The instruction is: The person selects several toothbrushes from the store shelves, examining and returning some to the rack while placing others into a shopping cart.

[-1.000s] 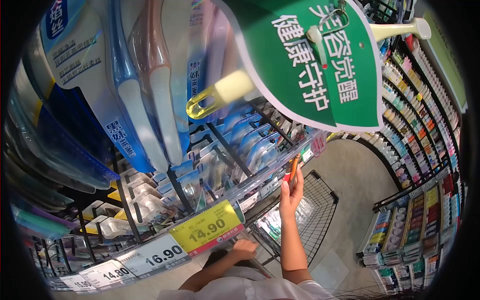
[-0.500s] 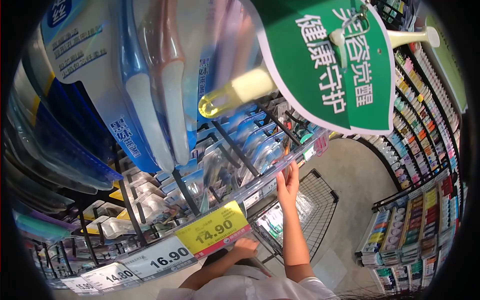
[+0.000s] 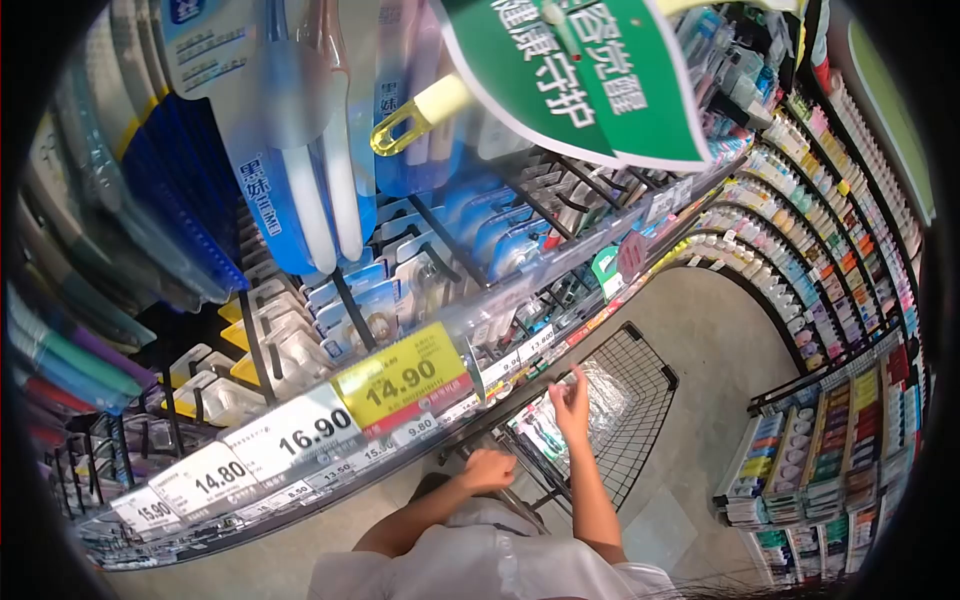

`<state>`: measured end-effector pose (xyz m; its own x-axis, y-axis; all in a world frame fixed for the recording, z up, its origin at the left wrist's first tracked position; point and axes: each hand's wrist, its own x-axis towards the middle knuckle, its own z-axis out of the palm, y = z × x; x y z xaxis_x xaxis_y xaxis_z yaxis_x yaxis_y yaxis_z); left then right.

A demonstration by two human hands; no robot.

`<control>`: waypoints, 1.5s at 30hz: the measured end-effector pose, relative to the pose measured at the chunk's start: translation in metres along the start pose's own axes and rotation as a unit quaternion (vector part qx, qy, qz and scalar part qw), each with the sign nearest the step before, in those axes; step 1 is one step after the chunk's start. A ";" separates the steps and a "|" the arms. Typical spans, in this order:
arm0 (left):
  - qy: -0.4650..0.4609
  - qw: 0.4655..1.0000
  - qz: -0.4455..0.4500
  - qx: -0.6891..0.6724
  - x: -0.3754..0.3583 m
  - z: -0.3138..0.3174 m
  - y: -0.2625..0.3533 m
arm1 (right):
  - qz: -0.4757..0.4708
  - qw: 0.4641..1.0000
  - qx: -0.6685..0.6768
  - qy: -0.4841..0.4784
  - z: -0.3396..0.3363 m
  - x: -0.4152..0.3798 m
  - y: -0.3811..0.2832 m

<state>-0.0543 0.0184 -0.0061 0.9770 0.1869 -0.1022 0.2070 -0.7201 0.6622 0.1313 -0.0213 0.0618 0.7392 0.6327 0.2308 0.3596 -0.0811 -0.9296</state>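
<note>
Closed in a fist, my left hand (image 3: 488,471) rests on the handle (image 3: 522,510) of a wire shopping cart (image 3: 645,425), beside the shelf's price strip. My right hand (image 3: 570,408) is raised over the near part of the cart, its fingers apart and nothing visible in them. Below it lie a packet with green and white print (image 3: 540,430) and a clear plastic-wrapped item (image 3: 605,390) in the cart.
Packaged toothbrushes (image 3: 300,190) hang close on the left above a yellow price tag (image 3: 405,378). A green leaf-shaped sign (image 3: 590,90) juts out overhead. Curved shelves of bottles (image 3: 830,240) and a stacked display (image 3: 820,450) stand right, beyond grey floor (image 3: 715,310).
My right hand has come away from the shelf edge and down over the cart, fingers still apart. My left hand stays fisted at the handle. The view has shifted, showing more of the lower shelves.
</note>
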 end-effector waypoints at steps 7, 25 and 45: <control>0.092 0.901 0.222 -0.361 -0.044 -0.180 0.137 | 0.197 0.928 -0.315 -0.035 -0.077 -0.151 0.146; 0.316 0.481 0.741 -0.345 -0.131 -0.292 0.275 | 0.229 0.930 -0.281 -0.061 -0.092 -0.167 0.193; 0.048 0.992 -0.106 0.053 0.029 0.059 0.048 | 0.522 0.833 -0.169 0.069 -0.158 -0.125 0.483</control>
<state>-0.0126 -0.0503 -0.0209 0.9028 0.4010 -0.1556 0.4163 -0.7237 0.5504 0.3022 -0.2613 -0.3712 0.8002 -0.0107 -0.5997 -0.3967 -0.7594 -0.5158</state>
